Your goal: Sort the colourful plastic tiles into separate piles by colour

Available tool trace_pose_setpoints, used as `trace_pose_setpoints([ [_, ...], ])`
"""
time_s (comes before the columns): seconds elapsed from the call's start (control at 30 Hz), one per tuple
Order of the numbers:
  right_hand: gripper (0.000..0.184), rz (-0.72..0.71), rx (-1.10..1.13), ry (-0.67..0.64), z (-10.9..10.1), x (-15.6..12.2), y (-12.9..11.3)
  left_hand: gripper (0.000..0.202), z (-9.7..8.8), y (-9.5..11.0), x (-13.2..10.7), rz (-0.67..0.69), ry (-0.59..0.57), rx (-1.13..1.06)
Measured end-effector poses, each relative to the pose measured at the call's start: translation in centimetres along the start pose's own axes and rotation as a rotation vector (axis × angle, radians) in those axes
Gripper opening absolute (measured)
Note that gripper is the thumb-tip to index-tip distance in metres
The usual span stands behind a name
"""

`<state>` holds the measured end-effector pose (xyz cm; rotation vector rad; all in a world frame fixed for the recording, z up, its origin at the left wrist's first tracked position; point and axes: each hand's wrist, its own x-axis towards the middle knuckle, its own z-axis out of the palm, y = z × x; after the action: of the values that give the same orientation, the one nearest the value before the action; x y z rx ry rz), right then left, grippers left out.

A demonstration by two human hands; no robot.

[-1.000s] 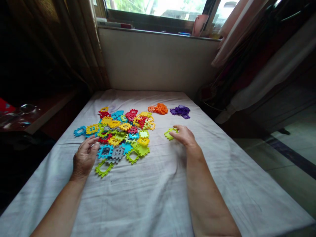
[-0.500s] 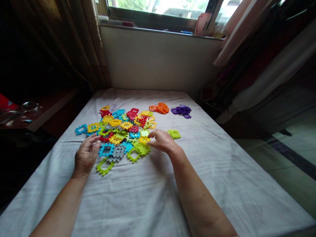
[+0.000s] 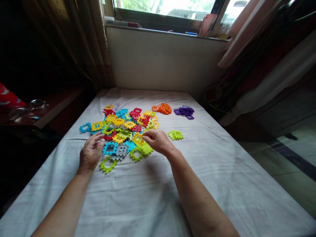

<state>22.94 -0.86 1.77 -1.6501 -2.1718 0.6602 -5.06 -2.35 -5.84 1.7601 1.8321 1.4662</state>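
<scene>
A mixed pile of interlocking plastic toy tiles [image 3: 118,121] in yellow, red, blue, green and grey lies on the white sheet. My right hand [image 3: 159,141] is at the pile's right side, pinching a yellow window tile [image 3: 138,139] that is tilted up at the fingertips. At the left edge of the pile rests my left hand [image 3: 91,153], its fingers loosely apart and nothing in it. Its fingertips are by a red tile [image 3: 109,136] and a blue square tile [image 3: 110,148]. A grey window tile [image 3: 121,150] and a green frame tile [image 3: 108,164] lie in front.
Beyond the pile sit an orange heap of tiles [image 3: 163,108] and a purple heap [image 3: 184,112]. A light green group of tiles [image 3: 175,134] lies right of my right hand. Eyeglasses [image 3: 37,104] rest on a side table at left. Clothes hang at right.
My right hand has closed on the yellow tile and tilted it up, shifting it slightly left. My left hand stays by the pile. The view has swung a little left.
</scene>
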Motion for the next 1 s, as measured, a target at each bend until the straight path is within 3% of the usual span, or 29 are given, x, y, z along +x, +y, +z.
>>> trace_pose_setpoints([
  [0.13, 0.031, 0.0, 0.121, -0.018, 1.4, 0.3, -0.3, 0.039, 0.1, -0.2, 0.0, -0.005, -0.005, -0.011],
  [0.23, 0.033, -0.055, -0.057, -0.089, 0.2, -0.2, 0.8, 0.04, 0.2, -0.3, 0.1, -0.011, 0.007, -0.031],
  [0.4, 0.059, -0.173, -0.297, -0.249, -0.5, -1.2, 1.0, 0.04, 0.3, -0.2, 0.0, -0.008, 0.015, -0.03],
  [0.57, 0.049, -0.128, -0.413, -0.248, 0.7, -1.2, -0.1, 0.037, 0.1, 0.0, 0.0, 0.038, 0.029, 0.025],
  [0.7, 0.053, -0.061, -0.35, -0.194, -1.3, -1.2, 1.6, 0.035, -1.2, 0.5, 0.5, 0.172, -0.01, 0.144],
  [0.77, 0.055, 0.056, -0.334, -0.093, -3.0, -1.4, 3.5, 0.039, -2.5, 0.7, 0.7, 0.157, -0.168, 0.227],
  [0.9, 0.055, 0.378, -0.356, 0.065, -5.1, -1.7, 7.9, 0.051, -4.9, 1.7, 0.7, -0.088, -0.709, 0.387],
  [0.93, 0.057, 0.436, -0.353, 0.074, -5.2, -1.8, 8.8, 0.051, -5.3, 2.0, 0.6, -0.132, -0.795, 0.42],
  [1.0, 0.065, 0.504, -0.339, 0.069, -5.2, -1.8, 9.9, 0.049, -5.6, 2.9, 0.3, -0.166, -0.86, 0.485],
])
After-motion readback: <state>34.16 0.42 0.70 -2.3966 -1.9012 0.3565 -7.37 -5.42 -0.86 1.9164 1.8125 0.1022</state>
